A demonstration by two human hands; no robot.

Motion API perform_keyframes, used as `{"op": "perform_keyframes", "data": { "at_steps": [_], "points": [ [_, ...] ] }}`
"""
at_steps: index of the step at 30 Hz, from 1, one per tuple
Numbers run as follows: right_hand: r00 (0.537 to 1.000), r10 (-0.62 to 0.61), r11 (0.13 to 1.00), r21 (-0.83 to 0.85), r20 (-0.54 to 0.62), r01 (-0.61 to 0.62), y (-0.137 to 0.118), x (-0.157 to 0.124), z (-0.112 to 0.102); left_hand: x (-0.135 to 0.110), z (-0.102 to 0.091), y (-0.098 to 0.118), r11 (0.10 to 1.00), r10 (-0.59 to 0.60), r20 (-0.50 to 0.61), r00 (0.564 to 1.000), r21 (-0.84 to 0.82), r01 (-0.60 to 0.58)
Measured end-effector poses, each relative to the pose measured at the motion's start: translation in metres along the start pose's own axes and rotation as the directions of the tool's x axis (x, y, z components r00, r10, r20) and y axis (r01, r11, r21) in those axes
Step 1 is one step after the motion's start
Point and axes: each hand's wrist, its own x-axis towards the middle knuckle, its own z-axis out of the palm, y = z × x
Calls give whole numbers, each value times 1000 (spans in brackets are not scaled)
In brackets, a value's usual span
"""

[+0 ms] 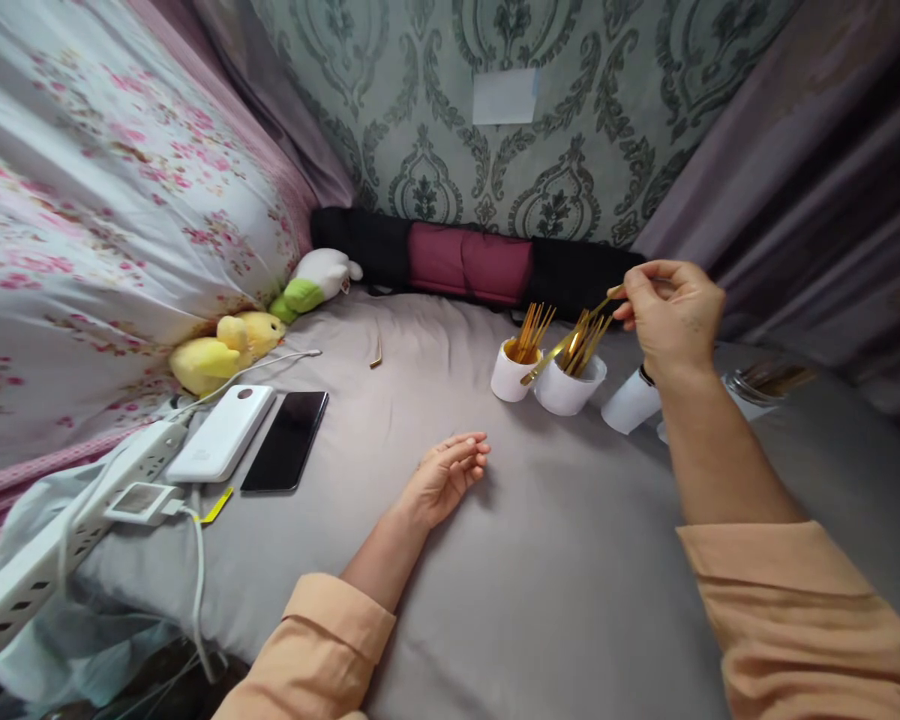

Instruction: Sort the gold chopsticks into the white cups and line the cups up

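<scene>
My right hand [679,305] is closed in a pinch on the upper end of a long thin gold-coloured stick [559,350]. The stick slants down to the left, its wider, darker lower tip in front of two white cups. Thin orange-brown sticks [531,330] stand in the left white cup [511,378], and gold-brown ones [591,340] fill the right white cup [566,392]. My left hand [446,478] lies on the grey sheet [540,580], its fingers loosely curled and nothing in it. Beyond it rests a small bent copper-coloured piece [376,352].
A white cylinder [630,402] leans beside my right forearm, which partly hides a jar [750,390] with more sticks. At left are a phone [285,442], a power bank [223,432], a power strip [82,520] with cables and a yellow plush toy [217,355]. A black-and-maroon roll [469,262] lines the wall.
</scene>
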Motion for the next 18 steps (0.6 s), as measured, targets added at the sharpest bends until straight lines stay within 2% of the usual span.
{"op": "perform_keyframes", "data": {
  "at_steps": [7, 14, 18],
  "points": [
    [985, -135, 985, -125, -110, 121, 9, 22, 0, 1, -2, -1, 1000, 8, 16, 1000, -15, -7],
    [981, -172, 977, -144, -92, 157, 6, 22, 13, 2, -2, -1, 1000, 3, 5, 1000, -28, -3],
    [986, -161, 981, -115, -33, 157, 10, 19, 25, 1, 0, 0, 1000, -4, -10, 1000, -31, 4]
  ]
}}
